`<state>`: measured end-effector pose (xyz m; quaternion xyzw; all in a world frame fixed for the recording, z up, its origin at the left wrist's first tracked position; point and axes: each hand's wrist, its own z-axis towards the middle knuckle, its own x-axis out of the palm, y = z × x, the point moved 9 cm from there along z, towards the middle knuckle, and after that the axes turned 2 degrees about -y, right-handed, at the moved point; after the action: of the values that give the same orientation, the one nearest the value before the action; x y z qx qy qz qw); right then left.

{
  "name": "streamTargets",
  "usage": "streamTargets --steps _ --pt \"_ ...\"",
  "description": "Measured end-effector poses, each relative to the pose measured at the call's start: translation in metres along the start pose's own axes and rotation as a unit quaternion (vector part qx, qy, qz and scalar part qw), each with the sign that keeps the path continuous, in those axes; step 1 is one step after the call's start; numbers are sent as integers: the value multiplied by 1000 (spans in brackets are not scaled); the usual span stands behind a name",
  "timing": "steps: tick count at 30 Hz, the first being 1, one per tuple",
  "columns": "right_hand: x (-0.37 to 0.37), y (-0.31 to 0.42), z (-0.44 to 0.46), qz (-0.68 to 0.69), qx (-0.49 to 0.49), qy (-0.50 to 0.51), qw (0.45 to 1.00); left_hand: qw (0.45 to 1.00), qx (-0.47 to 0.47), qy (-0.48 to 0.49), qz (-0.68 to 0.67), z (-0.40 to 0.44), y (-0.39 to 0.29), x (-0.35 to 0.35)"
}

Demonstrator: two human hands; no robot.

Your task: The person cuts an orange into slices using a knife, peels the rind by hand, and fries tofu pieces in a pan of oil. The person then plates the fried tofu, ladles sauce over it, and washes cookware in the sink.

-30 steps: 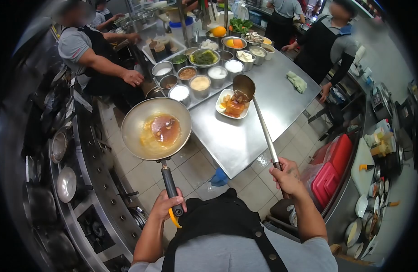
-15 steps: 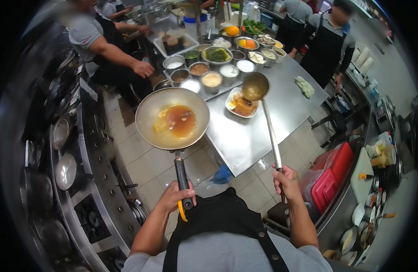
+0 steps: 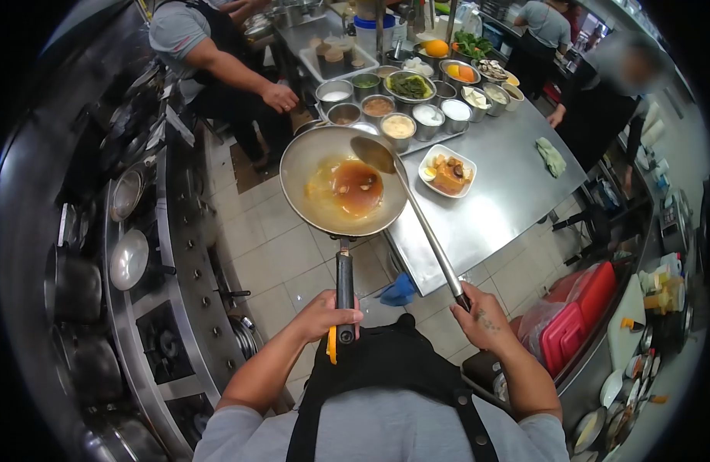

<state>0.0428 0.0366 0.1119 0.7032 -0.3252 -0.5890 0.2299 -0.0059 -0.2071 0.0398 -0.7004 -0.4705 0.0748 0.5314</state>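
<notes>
My left hand point(image 3: 330, 314) is closed round the black handle of a wok point(image 3: 303, 171), held level beside the table. Brown sauce point(image 3: 356, 189) pools in the middle of the wok. In my right hand point(image 3: 482, 317) is the long handle of a metal ladle point(image 3: 374, 154), whose bowl is over the wok's right side; whether it touches the wok I cannot tell. On the table to the right, a square white bowl point(image 3: 467, 187) holds brown chunks of food, dark pieces on top and a half egg at its left side. A yellow-orange strip point(image 3: 332, 346) hangs by the wok handle.
Metal containers of ingredients point(image 3: 399, 127) stand along the steel table point(image 3: 509, 208). A green cloth point(image 3: 551, 158) lies near its right edge. A stove point(image 3: 166, 339) runs along my left. One person point(image 3: 232, 69) stands front left, another point(image 3: 601, 108) across the table. Red bins point(image 3: 571, 316) are at right.
The ladle has moved left from above the white bowl to above the wok. More food shows in the bowl now. The whole view has shifted, with the surroundings further right.
</notes>
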Motion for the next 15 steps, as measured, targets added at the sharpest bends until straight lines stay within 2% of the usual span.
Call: streamTargets --steps 3,4,5,6,8,10,12,13,15 --pt "6 14 0 25 -18 11 999 1000 -14 4 4 -2 3 0" --pt "15 11 -4 150 84 75 982 1000 -17 -1 4 -2 5 0" --pt "29 11 -13 270 185 138 935 1000 -21 -6 5 -2 6 0" --pt "32 16 -15 270 182 144 935 1000 -20 -12 5 -3 4 0" --pt "43 28 -21 402 205 160 878 999 -25 -21 -4 -4 1 2" --pt "47 39 -26 423 220 176 861 999 -24 -30 -5 -8 2 -1" --pt "53 53 -32 508 243 212 799 999 -19 -25 -18 -11 3 -3" --pt "51 58 -34 507 241 219 798 999 -17 -29 -19 -14 2 -4" --pt "50 75 -39 570 241 268 739 999 -12 -44 -15 -18 5 -10"
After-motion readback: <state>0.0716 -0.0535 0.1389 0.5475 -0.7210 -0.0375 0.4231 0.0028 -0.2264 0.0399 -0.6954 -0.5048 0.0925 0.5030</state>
